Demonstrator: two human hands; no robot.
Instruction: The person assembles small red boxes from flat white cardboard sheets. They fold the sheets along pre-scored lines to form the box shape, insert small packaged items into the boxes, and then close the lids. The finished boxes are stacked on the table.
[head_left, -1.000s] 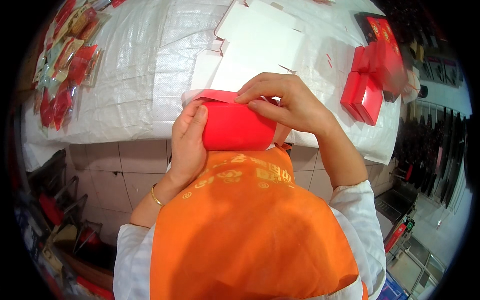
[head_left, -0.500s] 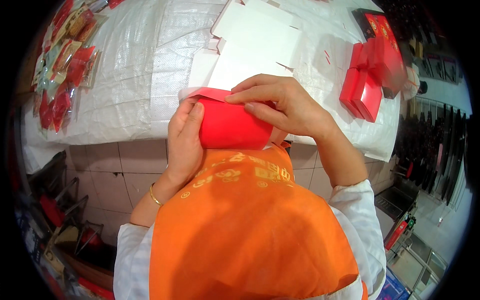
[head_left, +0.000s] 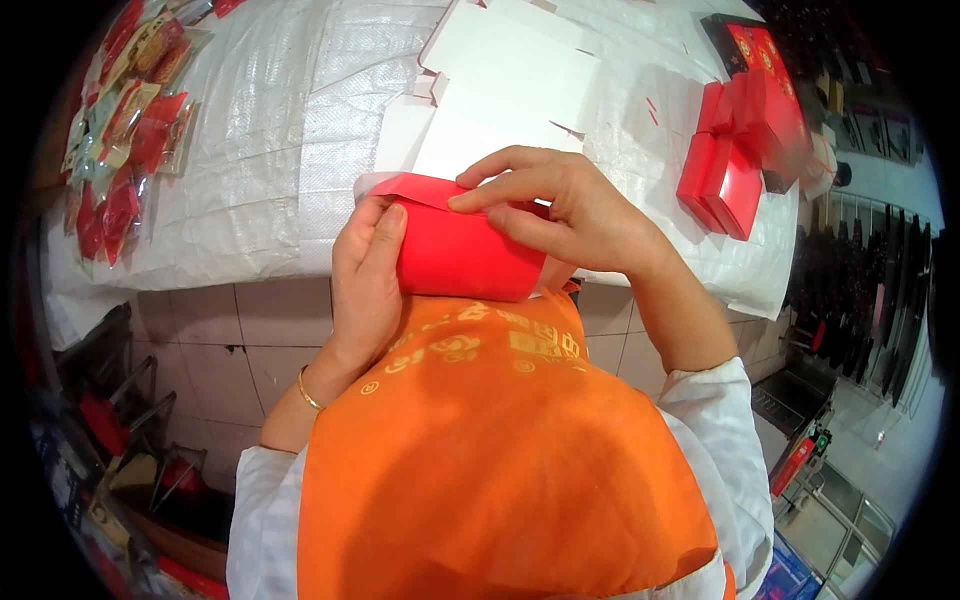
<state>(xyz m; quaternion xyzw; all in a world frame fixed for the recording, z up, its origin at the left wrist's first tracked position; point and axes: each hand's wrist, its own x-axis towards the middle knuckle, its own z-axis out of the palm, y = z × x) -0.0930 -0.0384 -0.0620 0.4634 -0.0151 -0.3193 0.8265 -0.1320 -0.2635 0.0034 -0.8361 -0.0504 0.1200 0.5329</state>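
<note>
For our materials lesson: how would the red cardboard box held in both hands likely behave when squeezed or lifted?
The red box is probably light and slightly bendy: its flap, with a white underside, looks like thin card under the right hand. It likely dents if squeezed hard, since the left hand only steadies its side. Its flat faces suggest it will not roll.

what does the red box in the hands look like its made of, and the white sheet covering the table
Red box: looks like thin coated card, smooth with a slight sheen; its flap bends in a clean crease under the right hand, and the left hand steadies its side.
White table cover: probably woven plastic sacking; a fine grid texture, a dull shine and soft wrinkles show.
</note>
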